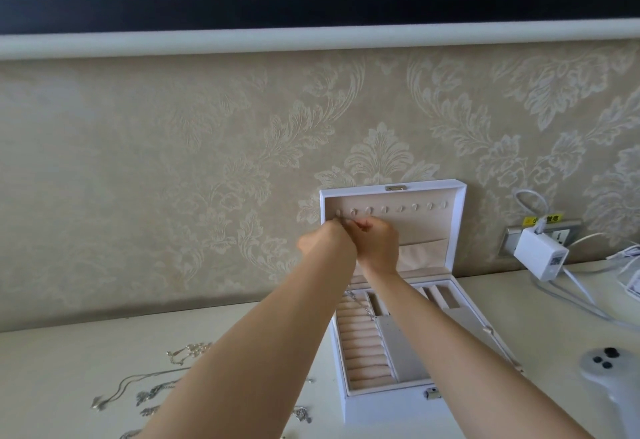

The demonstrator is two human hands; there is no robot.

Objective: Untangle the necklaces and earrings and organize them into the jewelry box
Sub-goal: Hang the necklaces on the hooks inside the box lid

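Your left hand (325, 239) and right hand (377, 244) meet in front of the upright lid (458, 223) of the white box (381, 404), just below the left end of its row of hooks (415, 208). Each hand has its fingers curled in a pinch on a thin silver necklace (362, 304). A short stretch of chain runs between your fingertips beside the leftmost hooks. The rest hangs behind your left forearm and reaches the back of the open tray, by the ring rolls (363, 352). Whether the chain is caught on a hook cannot be told.

The box stands open on the pale table (69, 362), its lid against the patterned wall. More jewelry (152, 393) lies spread on the table to your left, well apart from the box. To your right, a white charger (538, 255) sits in a wall socket with cables trailing, and a white controller (609, 383) lies near the table's edge.
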